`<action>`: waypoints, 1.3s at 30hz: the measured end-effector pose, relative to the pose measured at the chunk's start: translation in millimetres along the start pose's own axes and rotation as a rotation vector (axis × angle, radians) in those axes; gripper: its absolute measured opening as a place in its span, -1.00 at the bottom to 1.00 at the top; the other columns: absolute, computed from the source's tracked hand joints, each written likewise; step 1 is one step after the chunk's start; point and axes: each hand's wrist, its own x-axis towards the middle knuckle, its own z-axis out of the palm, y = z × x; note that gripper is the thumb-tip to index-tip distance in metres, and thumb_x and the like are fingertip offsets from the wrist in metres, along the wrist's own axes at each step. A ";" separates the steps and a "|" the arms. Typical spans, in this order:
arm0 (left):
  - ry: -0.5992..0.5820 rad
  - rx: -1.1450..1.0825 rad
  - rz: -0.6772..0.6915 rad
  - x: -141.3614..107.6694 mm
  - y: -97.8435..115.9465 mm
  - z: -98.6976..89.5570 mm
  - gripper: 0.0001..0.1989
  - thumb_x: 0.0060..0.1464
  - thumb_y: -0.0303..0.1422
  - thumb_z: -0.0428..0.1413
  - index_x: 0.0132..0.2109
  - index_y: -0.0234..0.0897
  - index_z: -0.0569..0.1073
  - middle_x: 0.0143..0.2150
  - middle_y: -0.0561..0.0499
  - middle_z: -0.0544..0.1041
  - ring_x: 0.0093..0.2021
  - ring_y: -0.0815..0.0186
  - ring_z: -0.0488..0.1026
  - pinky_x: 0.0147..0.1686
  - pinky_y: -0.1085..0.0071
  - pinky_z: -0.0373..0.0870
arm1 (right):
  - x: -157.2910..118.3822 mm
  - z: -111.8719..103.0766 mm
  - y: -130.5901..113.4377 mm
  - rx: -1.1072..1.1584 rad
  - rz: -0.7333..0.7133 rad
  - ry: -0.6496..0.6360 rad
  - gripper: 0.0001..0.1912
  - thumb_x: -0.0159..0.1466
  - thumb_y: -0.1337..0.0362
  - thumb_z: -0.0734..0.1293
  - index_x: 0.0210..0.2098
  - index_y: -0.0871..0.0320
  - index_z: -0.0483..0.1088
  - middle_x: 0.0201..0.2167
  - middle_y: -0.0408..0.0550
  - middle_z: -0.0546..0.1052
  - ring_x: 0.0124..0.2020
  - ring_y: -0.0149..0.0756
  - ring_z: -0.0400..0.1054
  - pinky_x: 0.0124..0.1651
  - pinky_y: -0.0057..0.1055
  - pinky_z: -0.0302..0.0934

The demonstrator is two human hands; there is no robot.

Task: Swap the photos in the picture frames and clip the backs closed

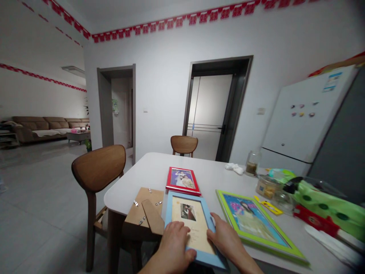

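A light blue picture frame [203, 205] lies face up near the table's front edge, with a cream sheet and a small photo in it. My left hand [176, 241] rests over its left side, fingers flat on the sheet and thumb spread. Round the right edge of the same frame, my right hand [225, 236] is closed, its thumb over the front. Just beyond lies a red picture frame [182, 179] with a photo. To the left is a brown backing board [137, 213] with metal clips and a stand flap. A green picture frame [253, 219] lies to the right.
On the white table [139, 167] stand a glass jar [252, 163], a food container [266, 186] and a green tissue pack [322, 201]. A yellow tool [269, 206] lies beside the green frame. Wooden chairs [101, 167] stand at the left and far sides.
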 end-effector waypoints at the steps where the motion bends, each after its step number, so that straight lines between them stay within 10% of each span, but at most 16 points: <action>1: 0.004 0.000 -0.003 1.8 -0.9 1.9 -0.52 -0.19 -0.32 0.13 -0.05 -0.36 0.34 0.04 -0.16 0.28 0.05 0.12 0.14 0.07 0.25 0.00 | 1.0 -1.3 -0.2 0.095 0.038 0.006 -0.41 -0.07 0.35 0.18 -0.01 0.42 0.17 -0.26 0.23 0.45 -0.22 -0.09 0.32 -0.16 -0.30 0.10; 7: 0.009 -0.062 0.076 11.4 10.5 8.0 -0.30 -0.34 -0.20 0.25 0.00 -0.37 0.29 0.07 -0.20 0.24 0.07 0.07 0.12 0.06 0.20 0.03 | -5.3 -16.0 -12.0 0.989 0.349 -0.117 -0.33 -0.04 0.31 0.14 0.08 0.32 -0.03 -0.41 0.03 0.50 -0.42 -0.24 0.40 -0.37 -0.38 0.23; 12: 0.140 -0.119 0.164 18.8 34.2 9.7 -0.20 -0.41 -0.23 0.29 0.04 -0.39 0.23 0.10 -0.22 0.19 0.08 0.06 0.09 0.06 0.18 0.04 | -16.5 -31.8 -33.9 1.432 0.283 -0.212 -0.36 -0.09 0.33 0.28 0.02 0.12 0.11 -0.54 -0.17 0.49 -0.61 -0.36 0.35 -0.55 -0.48 0.20; 17: 0.258 -0.069 0.207 20.0 39.7 -1.5 -0.56 -0.12 -0.43 0.10 -0.02 -0.30 0.26 -0.06 -0.08 0.34 -0.06 0.20 0.24 -0.04 0.28 0.20 | -21.1 -33.0 -38.5 1.382 0.304 -0.224 -0.35 -0.07 0.25 0.36 0.00 0.06 0.11 -0.68 -0.27 0.39 -0.74 -0.49 0.22 -0.66 -0.56 0.12; 25: 0.303 0.068 0.247 20.5 32.9 -16.7 -0.60 -0.05 -0.51 -0.09 0.01 -0.30 0.21 -0.22 -0.09 0.39 -0.21 0.21 0.32 -0.20 0.30 0.31 | -10.7 -11.1 -15.2 1.093 0.328 -0.189 -0.26 -0.02 0.23 0.28 0.10 0.19 -0.08 -0.65 -0.24 0.36 -0.70 -0.42 0.25 -0.64 -0.49 0.14; 31: 0.587 -0.337 -0.091 2.5 -15.3 -46.7 -0.60 -0.02 -0.43 -0.09 0.03 -0.30 0.16 -0.37 0.01 0.38 -0.39 0.30 0.38 -0.36 0.40 0.33 | 2.1 -3.0 16.5 0.299 0.132 -0.067 -0.43 0.05 0.24 0.13 0.03 0.40 0.09 -0.54 0.00 0.45 -0.50 -0.25 0.35 -0.39 -0.38 0.18; 39: 0.385 -0.643 -0.396 -23.5 -76.6 -19.1 -0.56 -0.09 -0.29 -0.04 -0.03 -0.35 0.16 -0.50 0.10 0.40 -0.64 0.40 0.31 -0.70 0.55 0.20 | 11.0 -5.8 11.7 -0.143 -0.025 -0.044 -0.52 0.09 0.25 0.10 -0.05 0.41 0.21 -0.23 0.26 0.45 -0.17 -0.07 0.32 -0.13 -0.31 0.10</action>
